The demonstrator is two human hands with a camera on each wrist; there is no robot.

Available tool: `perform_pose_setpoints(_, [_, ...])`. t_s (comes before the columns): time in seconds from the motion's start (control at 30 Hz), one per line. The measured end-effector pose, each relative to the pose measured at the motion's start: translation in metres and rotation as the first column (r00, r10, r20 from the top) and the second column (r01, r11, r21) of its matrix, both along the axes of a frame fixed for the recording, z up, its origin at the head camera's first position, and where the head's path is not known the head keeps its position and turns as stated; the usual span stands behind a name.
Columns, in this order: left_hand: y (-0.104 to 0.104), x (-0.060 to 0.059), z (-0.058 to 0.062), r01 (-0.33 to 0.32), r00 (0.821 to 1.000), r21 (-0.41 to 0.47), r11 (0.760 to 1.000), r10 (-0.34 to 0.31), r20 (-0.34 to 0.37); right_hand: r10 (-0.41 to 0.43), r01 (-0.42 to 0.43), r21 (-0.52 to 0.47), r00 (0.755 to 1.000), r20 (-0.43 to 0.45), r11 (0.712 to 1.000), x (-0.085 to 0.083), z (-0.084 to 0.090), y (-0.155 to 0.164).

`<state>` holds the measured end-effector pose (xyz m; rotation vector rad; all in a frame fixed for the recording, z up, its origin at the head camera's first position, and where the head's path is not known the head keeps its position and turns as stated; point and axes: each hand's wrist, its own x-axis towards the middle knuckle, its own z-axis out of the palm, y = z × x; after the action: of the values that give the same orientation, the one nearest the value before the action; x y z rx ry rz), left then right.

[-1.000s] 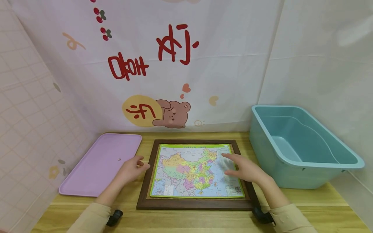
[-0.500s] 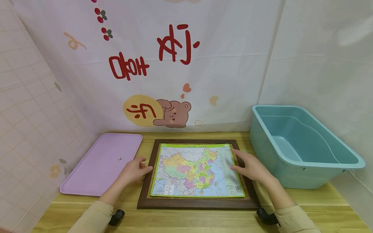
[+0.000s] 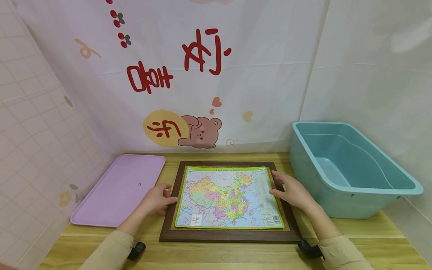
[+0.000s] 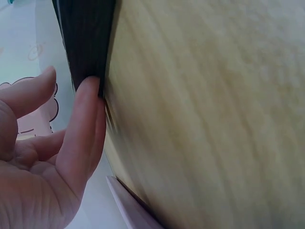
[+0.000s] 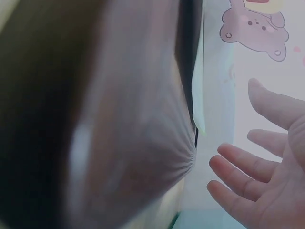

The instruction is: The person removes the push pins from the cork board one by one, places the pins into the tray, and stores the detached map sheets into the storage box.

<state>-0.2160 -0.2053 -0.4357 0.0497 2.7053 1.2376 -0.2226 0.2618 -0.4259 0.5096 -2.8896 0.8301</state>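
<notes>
A dark brown wooden frame (image 3: pixel 229 236) lies flat on the wooden table. On it rests a green-edged map sheet (image 3: pixel 216 198), inside the border. My left hand (image 3: pixel 156 198) is at the frame's left side; in the left wrist view its fingertips touch the dark frame edge (image 4: pixel 90 43), and the thumb stands apart. My right hand (image 3: pixel 291 191) is by the right side of the frame, fingers spread and loosely bent. In the right wrist view the right hand (image 5: pixel 267 176) appears apart from the map and frame, holding nothing.
A lilac tray (image 3: pixel 111 195) lies on the left of the table. At the right stands a deep teal tub (image 3: pixel 337 202), close beside the right forearm. A printed white cloth (image 3: pixel 263 82) hangs behind. Black wrist straps (image 3: pixel 136 251) show at both cuffs.
My right hand has moved from over the map's right part rightward to the frame's right side. My left hand has shifted slightly right, closer onto the frame's left edge.
</notes>
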Motion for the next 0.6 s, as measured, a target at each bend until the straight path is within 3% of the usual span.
perform_pose_setpoints(0.6, [0.0021,-0.0008,-0.0033,0.044,0.999,-0.062,0.997,-0.046,-0.026,-0.037,0.045,-0.043,0.986,0.165,0.998,-0.0068,-0.0012,-0.0028])
